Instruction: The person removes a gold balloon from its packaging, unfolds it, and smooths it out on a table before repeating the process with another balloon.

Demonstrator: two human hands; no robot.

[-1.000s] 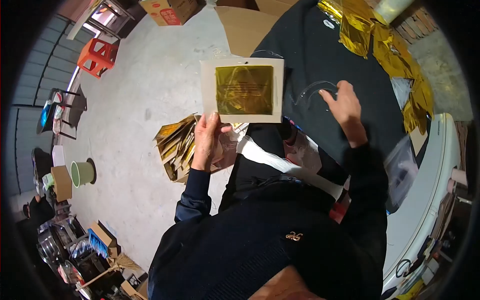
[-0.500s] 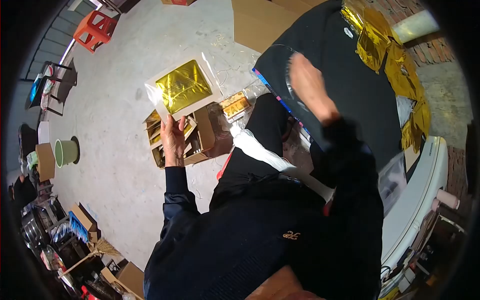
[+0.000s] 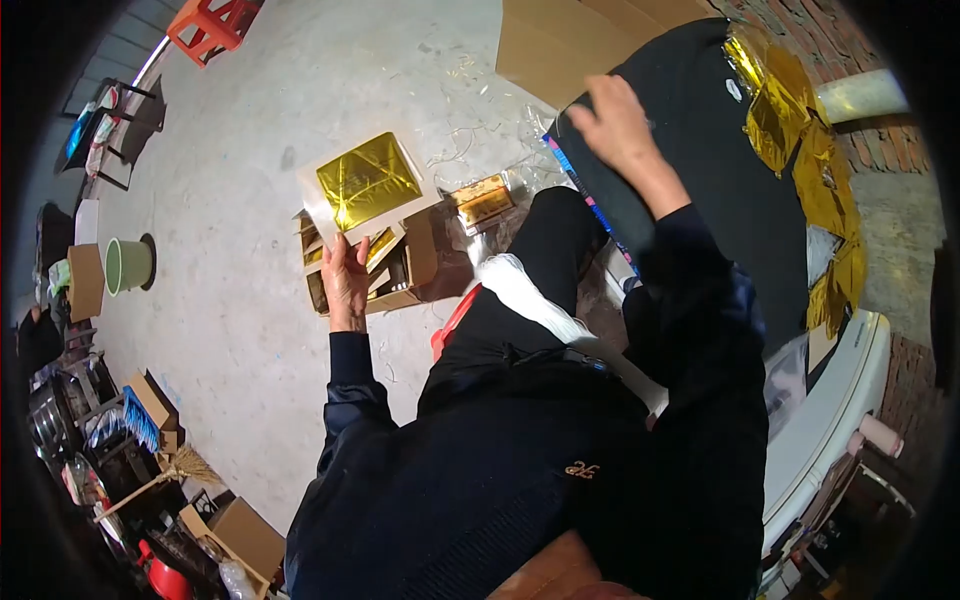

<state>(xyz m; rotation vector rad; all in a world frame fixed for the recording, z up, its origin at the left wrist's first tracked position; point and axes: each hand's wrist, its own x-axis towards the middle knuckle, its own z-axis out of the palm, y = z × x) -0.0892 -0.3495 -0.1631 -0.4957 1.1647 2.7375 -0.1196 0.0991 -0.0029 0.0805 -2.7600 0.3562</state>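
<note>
My left hand [image 3: 346, 283] pinches the lower edge of a gold foil sheet with a pale border [image 3: 368, 184], holding it up above an open cardboard box [image 3: 411, 262]. More gold pieces with pale edges lie inside that box. Over the near edge of the black-covered table [image 3: 700, 200] is my right hand [image 3: 622, 125], slightly blurred, its thumb apart from the fingers and nothing visible in it. A bundle of white strings [image 3: 530, 300] lies across my thigh. Beyond it, a clear-wrapped gold packet [image 3: 483, 200] sits beside the box.
Crumpled gold film [image 3: 785, 110] lies along the table's far side. Clear strip scraps [image 3: 460, 145] litter the floor. A large cardboard sheet [image 3: 560, 50] stands behind the table. Leftward are a red stool [image 3: 212, 28], a green bucket [image 3: 130, 267] and a broom [image 3: 185, 468].
My right hand has moved slightly up and left; the thin clear strand looping beside it no longer shows there. My left hand still holds the foil sheet. The view has shifted a little.
</note>
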